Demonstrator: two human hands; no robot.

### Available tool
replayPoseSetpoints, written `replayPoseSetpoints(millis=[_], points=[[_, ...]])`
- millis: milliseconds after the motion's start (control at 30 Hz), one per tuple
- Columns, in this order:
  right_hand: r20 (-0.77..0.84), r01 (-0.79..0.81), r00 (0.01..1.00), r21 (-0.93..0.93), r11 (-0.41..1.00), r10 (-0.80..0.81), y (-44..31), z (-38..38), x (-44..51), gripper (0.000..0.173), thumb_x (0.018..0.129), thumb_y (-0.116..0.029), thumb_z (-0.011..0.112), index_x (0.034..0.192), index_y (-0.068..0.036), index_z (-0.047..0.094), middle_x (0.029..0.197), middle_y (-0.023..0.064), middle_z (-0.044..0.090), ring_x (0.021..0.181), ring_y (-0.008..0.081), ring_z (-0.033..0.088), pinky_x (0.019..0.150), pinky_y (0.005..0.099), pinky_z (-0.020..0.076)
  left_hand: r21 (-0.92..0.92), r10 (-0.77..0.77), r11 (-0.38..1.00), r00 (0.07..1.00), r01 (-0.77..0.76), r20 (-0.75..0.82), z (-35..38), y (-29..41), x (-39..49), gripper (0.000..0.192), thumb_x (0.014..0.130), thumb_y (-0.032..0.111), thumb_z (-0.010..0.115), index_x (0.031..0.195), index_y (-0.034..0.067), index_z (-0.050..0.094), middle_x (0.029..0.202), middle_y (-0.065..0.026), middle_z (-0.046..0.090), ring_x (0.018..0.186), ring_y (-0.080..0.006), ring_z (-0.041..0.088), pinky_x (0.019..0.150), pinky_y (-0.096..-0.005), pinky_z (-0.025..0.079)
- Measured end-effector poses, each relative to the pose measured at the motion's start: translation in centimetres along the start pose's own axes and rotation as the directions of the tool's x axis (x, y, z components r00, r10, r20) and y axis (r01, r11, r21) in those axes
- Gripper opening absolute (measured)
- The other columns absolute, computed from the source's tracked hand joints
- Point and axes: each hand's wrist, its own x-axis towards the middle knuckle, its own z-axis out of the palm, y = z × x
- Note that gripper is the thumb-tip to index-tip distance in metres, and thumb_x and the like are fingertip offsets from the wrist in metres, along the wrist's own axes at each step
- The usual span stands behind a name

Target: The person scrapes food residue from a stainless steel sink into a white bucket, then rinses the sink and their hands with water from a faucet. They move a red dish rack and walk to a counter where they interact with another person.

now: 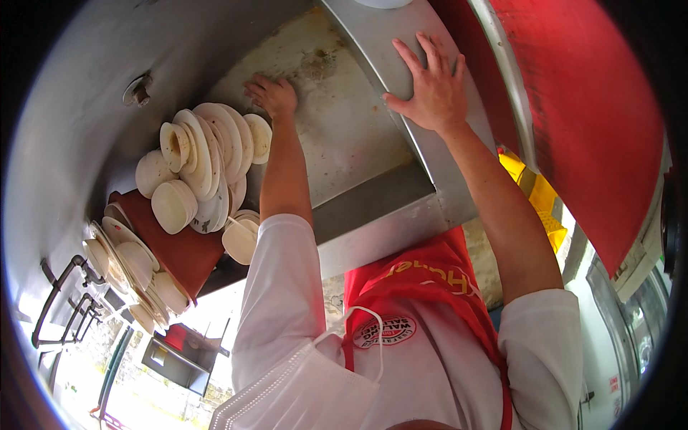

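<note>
My left hand (277, 97) reaches over a stained stainless-steel sink basin (344, 129), close beside piled dishes. Its fingers are slightly bent with the thumb apart, and I see nothing held; the underside is hidden. Leaning plates (231, 134), several of them food-stained, crowd the space to the left of that forearm. Stacked bowls (173, 207) and a white cup or bowl with a utensil handle (239, 240) sit lower in the pile. On the steel ledge (371, 27) to the right, my right hand (435, 88) lies palm down, fingers spread.
A reddish-brown tub (166, 236) separates the main pile from more plates and bowls (131, 263). Dark pipes (56, 301) and a wall fitting (138, 90) jut from the left. A red panel (580, 107) rises at right, above a yellow plastic object (537, 199). A face mask (306, 387) hangs below me.
</note>
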Motion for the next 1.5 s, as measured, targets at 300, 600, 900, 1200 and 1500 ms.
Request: replayPoseSetpoints(millis=[300,600,900,1200,1500], points=[[-0.014,-0.007,1.000,0.023,1.000,0.008,0.3,0.2,0.0,0.101,0.073,-0.059,0.080,0.159,-0.036,0.032,0.163,0.0093,0.027,0.154,0.0316,0.022,0.118,0.0712,0.0197,0.010,0.314,0.949,0.949,-0.314,0.011,0.7,3.3,-3.3,0.121,0.084,0.070,0.066,0.158,-0.010,0.016,0.165,-0.0323,0.017,0.156,-0.0442,0.011,0.126,-0.0551,0.015],[-0.019,0.007,1.000,0.028,1.000,-0.006,0.3,0.4,0.0,0.101,0.073,-0.059,0.080,0.159,-0.036,0.032,0.163,0.0092,0.027,0.154,0.0312,0.023,0.117,0.0711,0.0193,0.056,0.471,0.880,0.882,-0.471,0.013,2.0,6.9,-2.7,0.127,0.078,0.069,0.075,0.157,-0.010,0.016,0.162,-0.0308,0.023,0.153,-0.0442,0.018,0.125,-0.0529,0.018],[-0.016,0.005,1.000,0.013,1.000,-0.005,0.4,0.6,0.0,0.101,0.073,-0.060,0.079,0.159,-0.037,0.031,0.163,0.0089,0.026,0.154,0.0314,0.022,0.117,0.0710,0.0191,-0.061,0.547,0.828,0.826,-0.558,-0.135,3.8,8.9,-1.0,0.111,0.079,0.051,0.082,0.156,-0.004,0.025,0.151,-0.0319,0.032,0.143,-0.0487,0.030,0.121,-0.0556,0.027],[-0.075,0.031,0.997,0.016,0.999,-0.030,0.5,0.7,-0.1,0.101,0.073,-0.058,0.080,0.159,-0.036,0.031,0.162,0.0089,0.028,0.153,0.0319,0.025,0.116,0.0713,0.0225,0.027,0.648,0.762,0.761,-0.647,-0.034,5.5,8.4,-0.4,0.067,0.098,0.040,0.061,0.155,0.012,0.041,0.158,-0.0317,0.031,0.149,-0.0482,0.026,0.121,-0.0574,0.028],[-0.046,0.015,0.999,0.005,1.000,-0.015,0.1,0.6,-0.2,0.100,0.075,-0.058,0.079,0.159,-0.037,0.030,0.163,0.0083,0.027,0.154,0.0306,0.024,0.118,0.0708,0.0201,0.049,0.793,0.603,0.605,-0.796,0.074,4.6,4.4,-1.7,0.054,0.097,0.013,0.052,0.150,0.006,0.047,0.157,-0.0166,0.042,0.146,-0.0371,0.039,0.116,-0.0428,0.043]])
